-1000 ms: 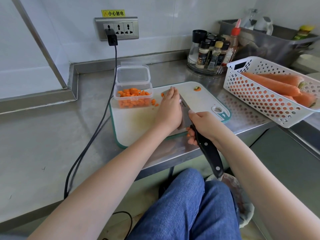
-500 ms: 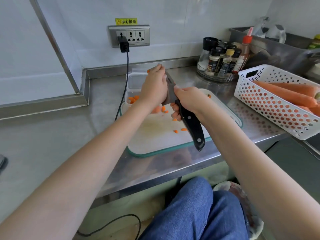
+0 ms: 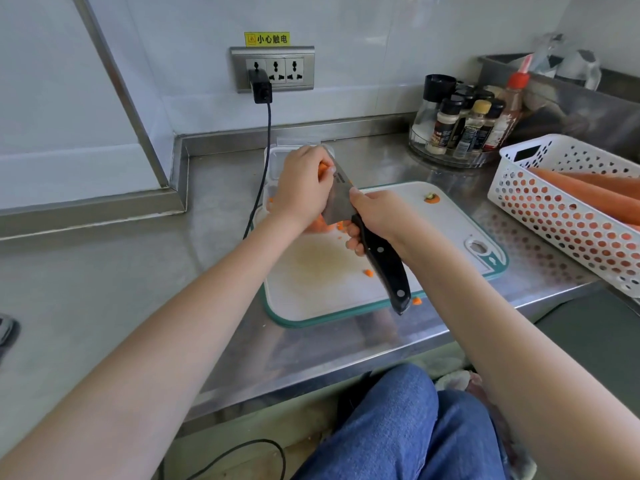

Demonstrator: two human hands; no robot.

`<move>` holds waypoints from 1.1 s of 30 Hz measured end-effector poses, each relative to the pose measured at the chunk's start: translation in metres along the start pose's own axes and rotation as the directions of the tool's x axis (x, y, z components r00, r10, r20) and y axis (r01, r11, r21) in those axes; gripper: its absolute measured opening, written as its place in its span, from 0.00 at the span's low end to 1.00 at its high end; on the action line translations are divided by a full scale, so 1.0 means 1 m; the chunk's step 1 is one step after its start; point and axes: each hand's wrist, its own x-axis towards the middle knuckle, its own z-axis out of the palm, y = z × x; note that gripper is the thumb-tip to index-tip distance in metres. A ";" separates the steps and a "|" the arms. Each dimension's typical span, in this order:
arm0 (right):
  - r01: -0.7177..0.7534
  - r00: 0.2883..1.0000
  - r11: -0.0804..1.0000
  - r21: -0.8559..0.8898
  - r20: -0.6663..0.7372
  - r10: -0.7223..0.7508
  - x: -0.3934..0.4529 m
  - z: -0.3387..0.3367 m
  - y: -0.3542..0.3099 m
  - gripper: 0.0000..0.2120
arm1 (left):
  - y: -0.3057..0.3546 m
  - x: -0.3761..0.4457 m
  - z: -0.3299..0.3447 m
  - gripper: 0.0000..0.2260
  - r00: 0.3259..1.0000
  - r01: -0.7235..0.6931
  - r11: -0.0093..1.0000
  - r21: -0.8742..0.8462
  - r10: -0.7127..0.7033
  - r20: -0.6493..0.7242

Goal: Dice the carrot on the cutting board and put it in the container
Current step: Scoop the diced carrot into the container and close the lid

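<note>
My left hand [image 3: 300, 188] is cupped against the flat of the knife blade [image 3: 338, 199], holding diced carrot [image 3: 323, 170] between palm and steel. This sits above the clear plastic container [image 3: 273, 161], which my hand mostly hides. My right hand [image 3: 379, 218] grips the black knife handle [image 3: 386, 271], with the blade tilted up and away from me. The white cutting board [image 3: 381, 308] with a teal rim lies below. Two loose dice [image 3: 369, 272] and a cut carrot top [image 3: 432, 198] lie on it.
A white perforated basket [image 3: 540, 209] holding whole carrots [image 3: 588, 194] stands at the right. A rack of spice bottles [image 3: 460, 133] and a metal bin [image 3: 571, 98] are behind it. A black cable [image 3: 263, 157] runs from the wall socket past the container. The counter's front edge is near my knees.
Both hands lifted the knife off the board and carried the diced carrot up and back over the container. A few dice dropped onto the board.
</note>
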 end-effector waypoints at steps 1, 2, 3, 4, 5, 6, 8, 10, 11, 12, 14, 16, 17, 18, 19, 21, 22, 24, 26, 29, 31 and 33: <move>0.005 1.000 1.000 0.003 0.004 -0.005 -0.001 -0.001 0.001 0.19 | -0.002 0.000 -0.002 0.04 1.000 -0.012 0.999 0.034 0.011 0.010; 0.008 1.000 1.000 0.006 0.006 -0.008 -0.001 -0.002 0.003 0.20 | -0.004 -0.001 -0.004 0.04 1.000 -0.013 0.997 0.072 0.012 0.016; 0.012 1.000 1.000 0.005 0.007 -0.012 -0.001 -0.002 0.004 0.20 | -0.006 -0.002 -0.005 0.04 1.000 -0.007 0.994 0.108 0.006 0.017; 0.017 1.000 1.000 0.003 0.007 -0.017 -0.001 -0.003 0.005 0.21 | -0.008 -0.002 -0.006 0.03 1.000 0.005 0.991 0.133 -0.006 0.011; 0.020 1.000 1.000 0.001 0.004 -0.020 0.000 -0.003 0.006 0.21 | -0.009 -0.003 -0.008 0.04 1.000 0.025 0.990 0.141 -0.024 -0.003; 0.022 1.000 1.000 0.001 0.000 -0.022 0.000 -0.004 0.008 0.22 | -0.010 -0.004 -0.009 0.04 0.998 0.058 0.990 0.125 -0.056 -0.025; 0.026 1.000 1.000 0.003 -0.016 -0.026 0.000 -0.008 0.010 0.22 | -0.015 -0.005 -0.013 0.06 0.988 0.141 0.987 0.071 -0.136 -0.072; 0.024 0.999 1.000 -0.010 -0.035 -0.024 -0.001 -0.015 0.011 0.22 | -0.023 -0.008 -0.018 0.08 0.979 0.192 0.981 0.037 -0.188 -0.083; 0.020 0.999 1.000 -0.022 -0.040 -0.021 -0.002 -0.019 0.012 0.22 | -0.026 -0.010 -0.020 0.09 0.979 0.192 0.981 0.022 -0.190 -0.080; 0.015 0.999 0.999 -0.035 -0.041 -0.016 -0.002 -0.021 0.012 0.22 | -0.029 -0.011 -0.022 0.12 0.982 0.176 0.984 0.018 -0.174 -0.073; 0.005 0.999 0.997 -0.071 -0.035 -0.008 -0.003 -0.025 0.012 0.22 | -0.029 -0.012 -0.025 0.19 0.995 0.101 0.993 0.060 -0.101 -0.017; 0.012 1.000 0.995 -0.103 -0.024 -0.015 -0.005 -0.026 0.011 0.22 | -0.027 -0.010 -0.025 0.26 0.995 0.021 0.996 0.089 -0.030 0.098; 0.021 1.000 0.993 -0.119 -0.019 -0.024 -0.006 -0.026 0.010 0.22 | -0.025 -0.009 -0.025 0.28 0.987 0.005 0.996 0.090 -0.019 0.159; 0.032 0.999 0.990 -0.134 -0.017 -0.034 -0.007 -0.026 0.010 0.22 | -0.025 -0.007 -0.025 0.30 0.976 0.005 0.996 0.086 -0.023 0.216; 0.043 0.999 0.988 -0.146 -0.018 -0.046 -0.008 -0.026 0.010 0.22 | -0.024 -0.005 -0.025 0.31 0.965 0.008 0.997 0.076 -0.027 0.261; 0.059 0.998 0.987 -0.149 -0.017 -0.062 -0.010 -0.026 0.010 0.22 | -0.024 -0.004 -0.024 0.31 0.956 0.022 0.998 0.058 -0.038 0.292; 0.060 0.998 0.987 -0.149 -0.014 -0.063 -0.010 -0.026 0.010 0.22 | -0.024 -0.006 -0.025 0.30 0.960 0.024 0.998 0.056 -0.039 0.276; 0.053 0.998 0.987 -0.148 -0.012 -0.056 -0.012 -0.026 0.008 0.22 | -0.023 -0.011 -0.029 0.27 0.977 0.015 0.997 0.079 -0.032 0.209; 0.046 0.998 0.989 -0.141 -0.025 -0.050 -0.013 -0.029 0.007 0.22 | -0.020 -0.018 -0.035 0.22 0.988 0.003 0.991 0.132 -0.024 0.151; 0.062 0.996 0.989 -0.134 -0.057 -0.070 -0.012 -0.036 0.009 0.22 | -0.017 -0.026 -0.042 0.22 0.994 0.007 0.987 0.158 -0.024 0.107; 0.065 0.993 0.989 -0.131 -0.087 -0.077 -0.011 -0.044 0.014 0.22 | -0.012 -0.031 -0.043 0.22 0.997 0.009 0.990 0.143 -0.021 0.080; 0.051 0.988 0.990 -0.129 -0.135 -0.069 -0.009 -0.055 0.021 0.22 | -0.006 -0.038 -0.042 0.21 0.998 -0.025 0.992 0.121 0.018 0.054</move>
